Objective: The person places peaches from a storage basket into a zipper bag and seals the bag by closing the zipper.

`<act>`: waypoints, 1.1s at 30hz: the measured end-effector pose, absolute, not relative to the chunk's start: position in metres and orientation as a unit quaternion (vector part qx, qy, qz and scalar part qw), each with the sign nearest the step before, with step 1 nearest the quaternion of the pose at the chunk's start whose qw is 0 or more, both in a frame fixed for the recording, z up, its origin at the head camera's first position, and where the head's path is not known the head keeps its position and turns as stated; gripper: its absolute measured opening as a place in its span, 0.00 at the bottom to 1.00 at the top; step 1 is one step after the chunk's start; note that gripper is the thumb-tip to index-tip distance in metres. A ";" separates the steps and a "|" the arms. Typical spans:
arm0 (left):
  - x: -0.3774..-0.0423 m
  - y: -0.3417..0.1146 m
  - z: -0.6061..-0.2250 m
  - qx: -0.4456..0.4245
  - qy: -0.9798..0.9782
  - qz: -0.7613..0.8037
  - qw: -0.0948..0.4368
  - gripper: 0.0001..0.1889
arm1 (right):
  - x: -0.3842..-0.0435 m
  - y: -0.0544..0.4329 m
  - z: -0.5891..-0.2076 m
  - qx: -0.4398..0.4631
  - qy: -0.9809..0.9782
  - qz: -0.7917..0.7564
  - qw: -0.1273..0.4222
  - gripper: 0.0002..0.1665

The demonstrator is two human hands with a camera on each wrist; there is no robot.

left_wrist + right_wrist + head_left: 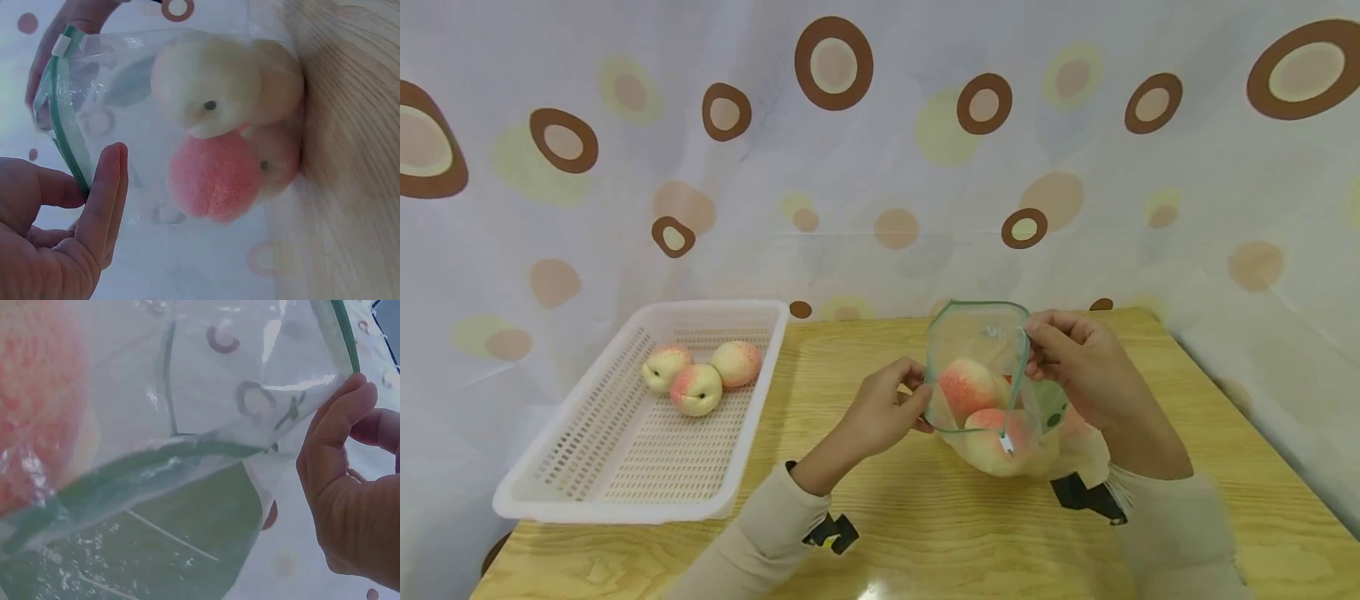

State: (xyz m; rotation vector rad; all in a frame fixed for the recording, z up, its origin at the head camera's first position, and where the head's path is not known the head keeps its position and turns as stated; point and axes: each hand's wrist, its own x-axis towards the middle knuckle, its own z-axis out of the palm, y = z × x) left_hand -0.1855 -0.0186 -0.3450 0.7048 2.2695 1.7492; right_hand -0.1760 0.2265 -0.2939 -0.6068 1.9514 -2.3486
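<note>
A clear bag (988,333) with a green zip strip rests on the worktop (925,542), right of the middle, its mouth gaping. The left hand (880,410) pinches the near left side of the rim between thumb and fingers; the left wrist view shows the green strip caught there. The right hand (1078,364) pinches the opposite side of the rim, higher up, with its thumb against the forefinger. The white slider (1006,443) sits on the strip at the near side of the mouth, between the two hands and touched by neither.

Pink-and-cream peaches (968,388) fill the bottom of the bag; the left wrist view shows four, bunched together. A green print (181,544) covers part of the bag's side.

To the left, well apart from the bag, a white basket (658,467) with slotted walls stands on the worktop. Three more peaches (696,390) lie in a cluster toward its far end. Behind hangs a pale curtain (850,167) patterned with brown rings and soft spots.
</note>
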 end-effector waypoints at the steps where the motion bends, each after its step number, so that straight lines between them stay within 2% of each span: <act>1: -0.185 -0.021 -0.348 0.231 0.772 0.585 0.094 0.12 | -0.176 0.223 -0.296 -0.193 0.630 -0.751 0.024 0.12; 12: -0.180 -0.054 -0.389 0.174 0.817 0.540 0.098 0.14 | -0.176 0.176 -0.329 -0.170 0.669 -0.714 0.118 0.10; 15: -0.182 -0.061 -0.400 0.165 0.831 0.522 0.101 0.14 | -0.178 0.162 -0.339 -0.162 0.669 -0.710 0.146 0.10; 20: -0.186 -0.069 -0.416 0.155 0.861 0.478 0.073 0.09 | -0.182 0.145 -0.357 -0.164 0.650 -0.719 0.185 0.11; 27: -0.198 -0.074 -0.434 0.132 0.900 0.416 0.024 0.06 | -0.188 0.134 -0.378 -0.154 0.644 -0.722 0.202 0.12; 33: -0.203 -0.076 -0.438 0.132 0.904 0.407 0.025 0.07 | -0.189 0.131 -0.382 -0.141 0.648 -0.718 0.210 0.12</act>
